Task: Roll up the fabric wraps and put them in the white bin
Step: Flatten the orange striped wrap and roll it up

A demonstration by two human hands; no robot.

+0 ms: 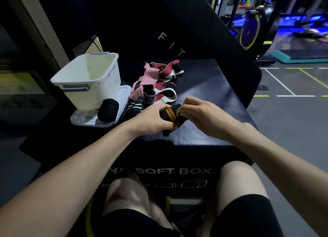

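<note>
So both hands are on 1 wrap here, a black wrap with 2 orange stripes [173, 117], held just above the near part of the black soft box [204, 102]. The left hand [152, 119] has its fingers curled around the left side of the roll, and the right hand [200, 112] pinches the top right edge with bent fingers. A loose black tail of that wrap hangs down to the box top under the left hand.

The white bin [88, 80] sits at the box's far left, standing on a clear lid [92, 119], well apart from the hands. A rolled black wrap [108, 110] rests on that lid, touching the bin's front. Between bin and hands lies a messy pile of pink, red and white wraps [156, 80], plus a black and white striped wrap [134, 107].
</note>
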